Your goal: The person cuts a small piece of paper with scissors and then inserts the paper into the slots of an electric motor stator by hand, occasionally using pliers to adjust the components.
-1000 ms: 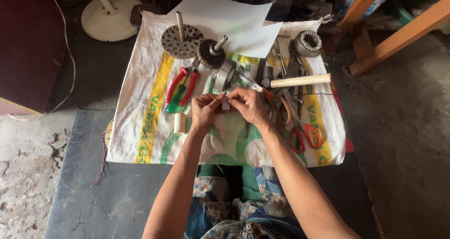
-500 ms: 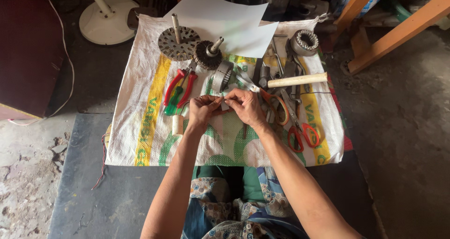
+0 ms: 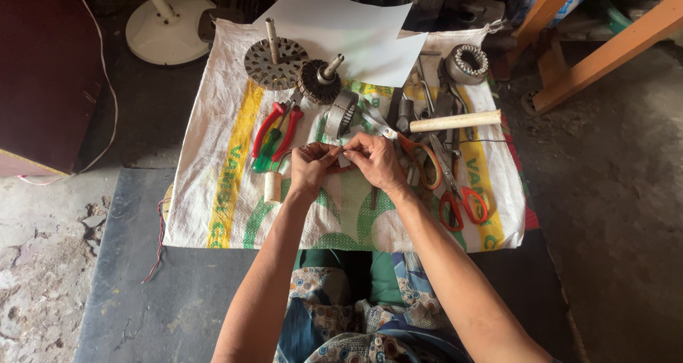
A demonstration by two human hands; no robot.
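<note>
Both hands meet over the middle of the woven white sack (image 3: 213, 213) with yellow and green print, pinching one small part between them.

Left hand (image 3: 310, 169) and right hand (image 3: 375, 161) are closed fingertip to fingertip on a small pale strip (image 3: 344, 161), too tiny to identify, its long axis running left to right between them. Neither hand is nearer; both have it. The red-handled pliers (image 3: 274, 129) lie just left, the wooden-handled hammer (image 3: 455, 121) up right.
</note>
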